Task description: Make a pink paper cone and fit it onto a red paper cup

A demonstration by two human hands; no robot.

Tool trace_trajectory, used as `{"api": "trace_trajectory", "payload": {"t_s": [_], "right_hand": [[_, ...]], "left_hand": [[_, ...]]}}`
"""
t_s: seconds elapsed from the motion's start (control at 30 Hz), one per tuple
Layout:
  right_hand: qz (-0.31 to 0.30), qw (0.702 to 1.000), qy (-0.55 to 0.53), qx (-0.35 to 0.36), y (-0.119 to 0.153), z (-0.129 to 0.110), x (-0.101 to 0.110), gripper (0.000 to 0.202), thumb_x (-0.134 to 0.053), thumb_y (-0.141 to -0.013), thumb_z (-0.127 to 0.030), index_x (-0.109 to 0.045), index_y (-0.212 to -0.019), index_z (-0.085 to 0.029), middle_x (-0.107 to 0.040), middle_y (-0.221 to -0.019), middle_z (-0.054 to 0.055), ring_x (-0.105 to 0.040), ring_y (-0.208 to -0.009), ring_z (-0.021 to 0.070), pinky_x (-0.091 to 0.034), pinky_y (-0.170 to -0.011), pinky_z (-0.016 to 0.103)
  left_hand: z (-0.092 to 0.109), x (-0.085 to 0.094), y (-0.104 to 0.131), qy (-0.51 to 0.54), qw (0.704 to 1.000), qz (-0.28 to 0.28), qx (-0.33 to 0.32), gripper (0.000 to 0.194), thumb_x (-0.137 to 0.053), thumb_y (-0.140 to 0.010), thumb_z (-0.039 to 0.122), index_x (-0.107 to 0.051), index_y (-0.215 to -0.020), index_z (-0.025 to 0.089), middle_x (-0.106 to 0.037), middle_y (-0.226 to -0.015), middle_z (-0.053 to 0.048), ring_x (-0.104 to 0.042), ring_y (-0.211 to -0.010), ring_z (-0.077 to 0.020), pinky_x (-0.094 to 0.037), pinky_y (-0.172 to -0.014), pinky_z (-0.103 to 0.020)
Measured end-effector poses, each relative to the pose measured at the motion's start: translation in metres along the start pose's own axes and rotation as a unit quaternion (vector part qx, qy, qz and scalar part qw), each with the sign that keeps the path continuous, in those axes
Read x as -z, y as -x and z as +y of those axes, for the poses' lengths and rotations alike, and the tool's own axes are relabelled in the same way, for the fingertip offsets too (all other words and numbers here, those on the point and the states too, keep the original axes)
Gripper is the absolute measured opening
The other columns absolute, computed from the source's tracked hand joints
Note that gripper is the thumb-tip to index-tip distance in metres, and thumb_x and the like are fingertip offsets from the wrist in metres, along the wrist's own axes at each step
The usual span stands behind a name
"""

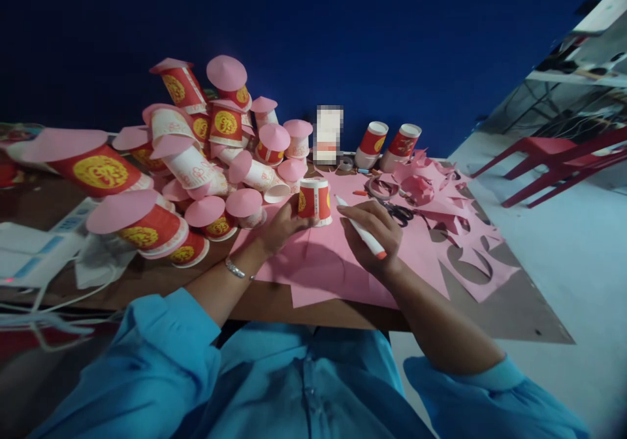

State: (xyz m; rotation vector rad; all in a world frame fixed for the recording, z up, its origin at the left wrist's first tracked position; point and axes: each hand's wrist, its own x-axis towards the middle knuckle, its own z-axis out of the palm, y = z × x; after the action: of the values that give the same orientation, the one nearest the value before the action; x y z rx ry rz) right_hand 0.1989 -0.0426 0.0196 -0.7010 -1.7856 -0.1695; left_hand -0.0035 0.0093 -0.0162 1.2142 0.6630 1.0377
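Upside down over the pink paper (pixel 318 276), a red paper cup (pixel 315 202) with a yellow emblem is gripped at its left side by my left hand (pixel 283 227). A white marker (pixel 365 235) with an orange-red end lies in the closed fingers of my right hand (pixel 375 233). Its tip points up and left, a little to the right of the cup and apart from it. Left of my left hand is a heap of paper cups wearing pink paper cones, among them a pink cone (pixel 245 202) close to my wrist.
Two stacks of cups, one a red cup stack (pixel 373 142), stand at the back. Black scissors (pixel 399 213), a tape roll (pixel 383 188) and pink paper scraps (pixel 475 266) lie right. A power strip (pixel 44 240) with cables is left; a red stool (pixel 543 158) stands beyond the table.
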Motion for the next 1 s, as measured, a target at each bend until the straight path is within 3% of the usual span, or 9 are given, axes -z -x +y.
{"api": "trace_trajectory", "payload": {"t_s": [0.4,0.7,1.0], "right_hand": [[-0.022,0.997,-0.004,0.074,0.007,0.003,-0.009,0.03,-0.067,-0.09,-0.007,-0.061,-0.116,-0.02,-0.075,-0.085,0.006,-0.074,-0.074,0.0188,-0.061,-0.066,0.03],[-0.067,0.996,0.001,0.052,0.008,0.003,-0.01,0.029,-0.061,-0.094,-0.009,-0.058,-0.119,-0.024,-0.075,-0.089,0.005,-0.075,-0.078,0.0185,-0.061,-0.069,0.031],[-0.072,0.996,0.001,0.052,0.008,0.004,-0.011,0.027,-0.062,-0.094,-0.009,-0.058,-0.118,-0.021,-0.074,-0.09,0.006,-0.075,-0.079,0.0188,-0.06,-0.069,0.031]], "left_hand": [[-0.001,-0.006,0.001,-0.101,0.994,0.027,-0.021,0.074,-0.091,-0.069,0.039,-0.052,-0.129,0.021,-0.067,-0.135,-0.013,-0.065,-0.126,-0.0319,-0.054,-0.109,-0.048],[-0.006,-0.002,0.0,-0.091,0.995,0.019,-0.033,0.086,-0.098,-0.062,0.043,-0.054,-0.131,0.02,-0.062,-0.144,-0.018,-0.06,-0.136,-0.0367,-0.049,-0.114,-0.051],[-0.002,-0.004,0.0,-0.091,0.995,0.008,-0.028,0.08,-0.098,-0.063,0.039,-0.054,-0.128,0.021,-0.064,-0.142,-0.017,-0.061,-0.135,-0.0357,-0.048,-0.116,-0.053]]}}
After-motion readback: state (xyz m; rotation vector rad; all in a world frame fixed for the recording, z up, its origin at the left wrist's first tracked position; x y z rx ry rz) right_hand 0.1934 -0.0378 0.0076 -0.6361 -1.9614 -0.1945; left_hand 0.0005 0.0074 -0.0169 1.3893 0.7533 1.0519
